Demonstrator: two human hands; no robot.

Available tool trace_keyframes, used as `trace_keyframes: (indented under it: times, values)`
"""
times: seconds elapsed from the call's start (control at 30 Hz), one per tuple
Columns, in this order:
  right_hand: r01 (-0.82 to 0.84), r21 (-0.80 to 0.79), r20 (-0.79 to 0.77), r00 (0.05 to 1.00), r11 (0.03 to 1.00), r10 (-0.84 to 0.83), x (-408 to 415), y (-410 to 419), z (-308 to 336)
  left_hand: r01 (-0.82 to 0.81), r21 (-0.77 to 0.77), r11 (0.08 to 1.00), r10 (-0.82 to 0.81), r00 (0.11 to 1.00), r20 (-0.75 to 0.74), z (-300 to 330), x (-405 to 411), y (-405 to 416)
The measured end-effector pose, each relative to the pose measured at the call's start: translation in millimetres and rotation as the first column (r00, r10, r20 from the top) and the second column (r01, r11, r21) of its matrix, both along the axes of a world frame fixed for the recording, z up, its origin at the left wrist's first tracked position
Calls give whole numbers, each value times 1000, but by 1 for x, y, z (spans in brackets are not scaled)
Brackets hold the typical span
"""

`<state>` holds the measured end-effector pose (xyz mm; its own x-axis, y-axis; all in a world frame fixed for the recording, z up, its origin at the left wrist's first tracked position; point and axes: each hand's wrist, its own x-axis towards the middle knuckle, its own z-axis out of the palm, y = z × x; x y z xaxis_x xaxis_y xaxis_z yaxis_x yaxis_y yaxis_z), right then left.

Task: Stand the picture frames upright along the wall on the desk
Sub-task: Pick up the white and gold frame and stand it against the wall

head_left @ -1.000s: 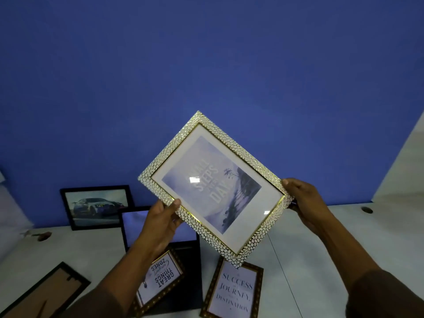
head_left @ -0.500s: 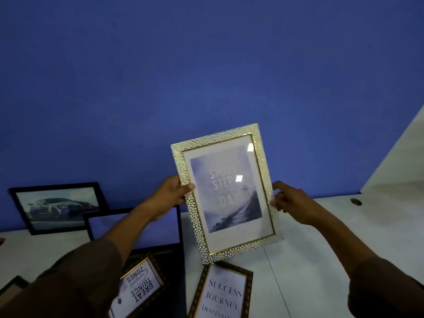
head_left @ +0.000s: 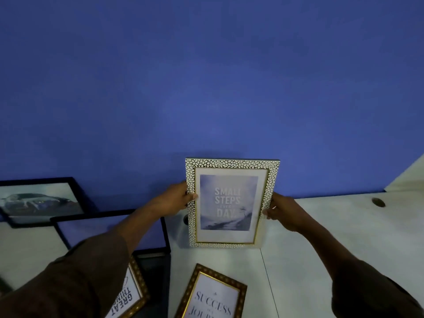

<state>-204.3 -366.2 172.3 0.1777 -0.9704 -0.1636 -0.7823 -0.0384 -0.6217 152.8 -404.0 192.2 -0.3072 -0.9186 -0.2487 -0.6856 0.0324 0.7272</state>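
A white pebble-patterned frame with a gold inner rim (head_left: 229,203), reading "Small Steps Every Day", stands upright in portrait on the white desk (head_left: 332,237), close to the blue wall (head_left: 206,88). My left hand (head_left: 174,200) grips its left edge and my right hand (head_left: 283,212) holds its right edge. Its bottom edge looks to touch the desk. A black frame with a car picture (head_left: 39,200) leans against the wall at far left.
A large black frame (head_left: 110,230) lies flat left of centre. Two gold-brown frames lie flat near me: "Success Journey" (head_left: 213,297) and "Great Things" (head_left: 128,297), partly under my left sleeve. A cable hole (head_left: 378,202) sits in the desk at right.
The pebble frame turned from tilted to straight portrait and came down and back toward the wall, onto the desk. Both hands stayed on its sides.
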Motion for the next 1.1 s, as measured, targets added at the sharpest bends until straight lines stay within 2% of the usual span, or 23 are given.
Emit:
trace_keyframes:
  times: [0.17,0.37,0.7,1.1]
  values:
    - [-64,59,0,998,996,64,-15,-59,-25,-71,83,994,75,996,-48,-18,-21,-26]
    - [-106,79,37,994,991,103,-16,-108,-51,-163,74,984,166,986,-34,-41,-21,-54]
    - [-65,73,24,998,995,63,-11,-133,-77,-202,-16,979,202,976,86,-55,-29,-78]
    - [-24,100,51,999,995,18,-12,-142,-78,-223,-20,975,224,969,101,-64,-32,-92]
